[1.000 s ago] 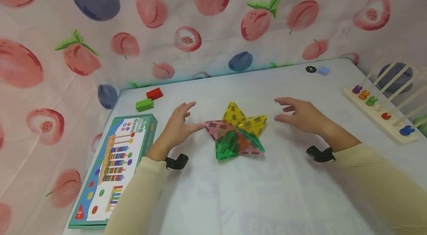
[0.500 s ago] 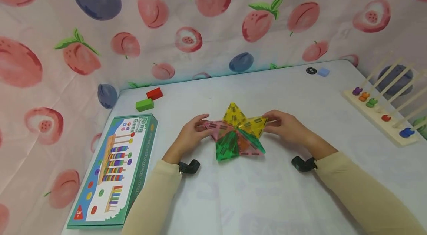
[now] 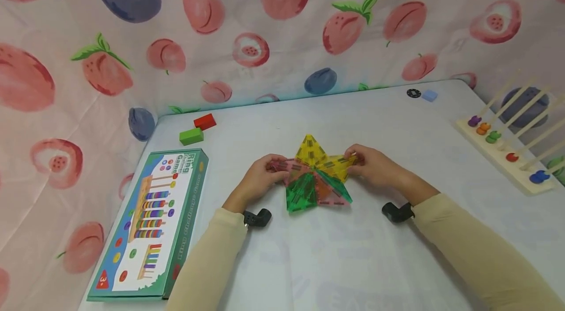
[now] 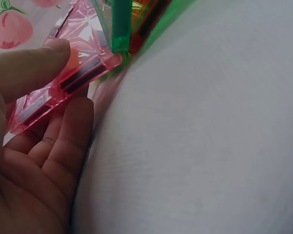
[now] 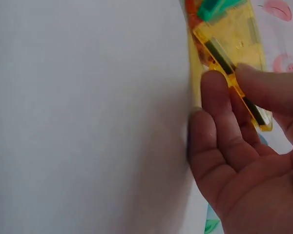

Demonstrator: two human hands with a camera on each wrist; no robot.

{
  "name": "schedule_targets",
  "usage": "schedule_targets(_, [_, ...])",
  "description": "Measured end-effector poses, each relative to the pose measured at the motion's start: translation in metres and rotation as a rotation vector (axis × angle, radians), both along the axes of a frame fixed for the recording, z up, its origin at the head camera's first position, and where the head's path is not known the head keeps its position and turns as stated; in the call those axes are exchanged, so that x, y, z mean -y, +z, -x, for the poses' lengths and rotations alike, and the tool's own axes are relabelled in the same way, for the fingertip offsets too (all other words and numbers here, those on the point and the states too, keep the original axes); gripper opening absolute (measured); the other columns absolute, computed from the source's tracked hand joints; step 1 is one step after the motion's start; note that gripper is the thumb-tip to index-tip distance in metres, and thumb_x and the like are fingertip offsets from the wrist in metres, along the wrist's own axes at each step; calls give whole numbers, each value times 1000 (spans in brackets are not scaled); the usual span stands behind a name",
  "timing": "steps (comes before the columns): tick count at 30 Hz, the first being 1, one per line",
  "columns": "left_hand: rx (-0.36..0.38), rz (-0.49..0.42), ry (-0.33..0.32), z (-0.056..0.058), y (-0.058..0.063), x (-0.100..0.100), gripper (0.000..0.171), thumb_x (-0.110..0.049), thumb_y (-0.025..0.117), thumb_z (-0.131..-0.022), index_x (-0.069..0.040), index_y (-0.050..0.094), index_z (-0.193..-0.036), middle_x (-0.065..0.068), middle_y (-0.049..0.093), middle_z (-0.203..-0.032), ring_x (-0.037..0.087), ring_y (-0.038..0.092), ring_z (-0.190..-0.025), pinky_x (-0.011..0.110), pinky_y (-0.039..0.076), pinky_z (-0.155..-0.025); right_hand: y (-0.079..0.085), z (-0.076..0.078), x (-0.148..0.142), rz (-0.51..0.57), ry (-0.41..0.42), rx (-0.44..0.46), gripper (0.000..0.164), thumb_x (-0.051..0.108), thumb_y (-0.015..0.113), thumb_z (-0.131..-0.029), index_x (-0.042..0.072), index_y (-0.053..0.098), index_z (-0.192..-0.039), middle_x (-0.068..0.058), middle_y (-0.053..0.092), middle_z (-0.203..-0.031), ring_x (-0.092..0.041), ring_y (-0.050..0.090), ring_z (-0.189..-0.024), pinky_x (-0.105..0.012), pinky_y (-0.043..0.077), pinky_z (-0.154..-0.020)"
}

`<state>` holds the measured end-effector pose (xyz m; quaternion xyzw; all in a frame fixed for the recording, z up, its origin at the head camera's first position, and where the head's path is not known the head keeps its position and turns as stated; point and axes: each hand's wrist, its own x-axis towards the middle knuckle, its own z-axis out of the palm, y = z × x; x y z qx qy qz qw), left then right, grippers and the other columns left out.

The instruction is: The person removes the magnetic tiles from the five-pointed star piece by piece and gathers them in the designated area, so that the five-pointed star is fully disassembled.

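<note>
At the far left of the table lies the green-edged game box; its lower corner, largely covered by the left sleeve a second ago, now shows more fully. Beyond it, the green block and the red block lie where they did.

The left hand differs most plainly from a second ago, when its fingers were spread and only the thumb was at the star's left tip. Now the grip is narrow: in the left wrist view, the thumb lies on one face of the pink tile and the fingers are behind it, pinching that point.

The star of see-through tiles sits mid-table between the hands, in practically the same place and pose as before, its green tiles toward the person.

The right hand was well apart from the star a second ago; now its thumb and fingers close narrowly on the yellow tile at the star's right point.

Farther right, the black disc and light-blue block lie unchanged near the back edge, and the wooden peg rack stands as before at the right.
</note>
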<state>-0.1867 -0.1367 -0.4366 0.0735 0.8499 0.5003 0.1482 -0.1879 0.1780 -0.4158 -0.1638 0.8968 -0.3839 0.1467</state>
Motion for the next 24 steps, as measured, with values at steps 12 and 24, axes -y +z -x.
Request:
schedule_targets(12, [2, -21, -6, 1, -1, 1, 38, -35, 70, -76, -26, 57, -111, -5, 60, -97, 16, 54, -85, 32, 42, -76, 14, 9, -40, 70, -45, 99, 38, 23, 61, -86, 13, 44, -118, -12, 52, -99, -24, 53, -84, -31, 47, -70])
schedule_targets(24, [-21, -24, 13, 1, -7, 2, 40, -37, 71, -75, -26, 57, -111, -4, 61, -95, 15, 56, -82, 32, 43, -74, 23, 21, -119, -81, -318, -54, 47, 43, 47, -90, 8, 52, -121, -16, 49, -117, -29, 46, -95, -21, 45, -67])
